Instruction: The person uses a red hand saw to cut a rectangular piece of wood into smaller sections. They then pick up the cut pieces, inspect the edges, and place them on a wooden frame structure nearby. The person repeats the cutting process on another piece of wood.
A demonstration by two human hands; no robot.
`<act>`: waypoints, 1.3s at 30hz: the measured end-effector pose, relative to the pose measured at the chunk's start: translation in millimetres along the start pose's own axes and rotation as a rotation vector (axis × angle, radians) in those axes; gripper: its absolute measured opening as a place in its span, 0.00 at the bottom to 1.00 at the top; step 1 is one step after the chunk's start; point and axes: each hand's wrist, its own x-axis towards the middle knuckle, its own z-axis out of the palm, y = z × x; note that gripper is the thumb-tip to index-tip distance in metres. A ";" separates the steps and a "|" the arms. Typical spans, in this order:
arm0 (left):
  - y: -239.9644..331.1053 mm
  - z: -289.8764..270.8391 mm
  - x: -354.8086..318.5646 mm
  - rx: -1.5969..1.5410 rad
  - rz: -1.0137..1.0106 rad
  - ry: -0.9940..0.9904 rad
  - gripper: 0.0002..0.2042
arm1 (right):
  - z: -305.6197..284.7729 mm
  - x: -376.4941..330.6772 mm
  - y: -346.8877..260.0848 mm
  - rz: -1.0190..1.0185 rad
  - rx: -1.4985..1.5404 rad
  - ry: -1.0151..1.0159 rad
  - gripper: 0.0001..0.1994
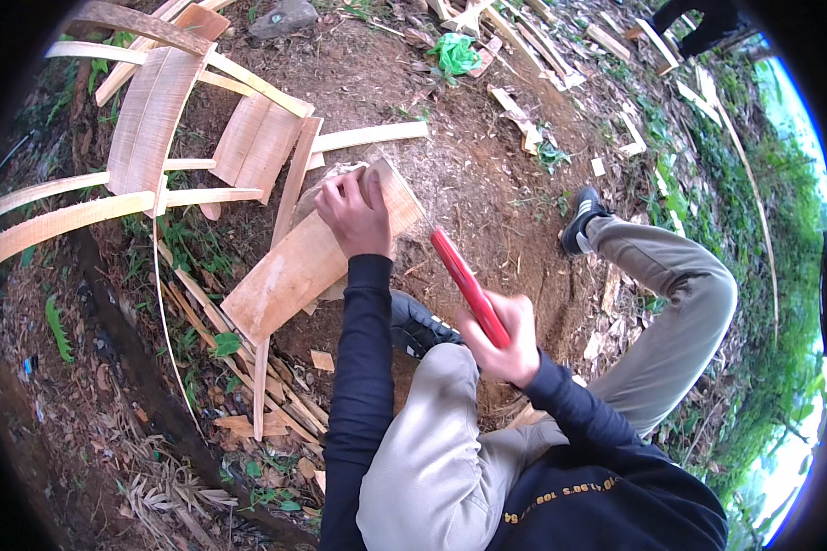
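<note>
A pale wooden board (pixel 294 275) lies slanted in front of me, its far end propped on something mostly hidden beneath it. My left hand (pixel 352 213) grips this board near the far end, fingers bent over its left side and thumb on top. In my right hand (pixel 501 340) is a long, slightly curved red handle of what looks like a hand saw (pixel 459 275). Its thin blade shows almost edge-on and meets the board's right edge, just beyond my left hand; the teeth cannot be made out.
Curved wooden strips and panels (pixel 147 129) form a frame at the left. Offcuts and slats (pixel 285 395) lie below it. A green plastic bag (pixel 455 57) and timber pieces (pixel 533 46) are at the back. My shoe (pixel 423 321) is beside the board. Another person's dark-clothed legs (pixel 708 28) show far right.
</note>
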 end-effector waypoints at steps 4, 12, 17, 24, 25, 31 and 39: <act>4.0 1.8 1.8 -0.021 -0.004 -0.014 0.13 | 15.3 50.4 17.1 -0.003 -0.014 0.001 0.09; -0.3 2.6 -2.3 0.019 0.032 0.015 0.13 | -8.3 0.5 5.7 0.036 -0.006 -0.036 0.05; -3.5 0.7 2.3 0.014 -0.015 -0.021 0.13 | 9.9 21.9 14.5 -0.012 0.032 0.014 0.09; -2.7 1.9 1.5 0.017 0.028 0.009 0.14 | -2.8 10.7 12.5 0.013 0.031 -0.046 0.08; 1.9 5.3 2.9 0.006 0.020 -0.002 0.14 | 1.2 26.1 19.0 0.009 0.030 -0.032 0.09; -3.9 1.5 0.6 0.015 0.004 0.009 0.14 | -26.1 -18.3 -15.2 0.154 0.036 -0.081 0.07; -5.1 0.5 -0.4 0.031 -0.016 -0.022 0.14 | 5.1 17.9 8.0 0.041 0.063 -0.026 0.10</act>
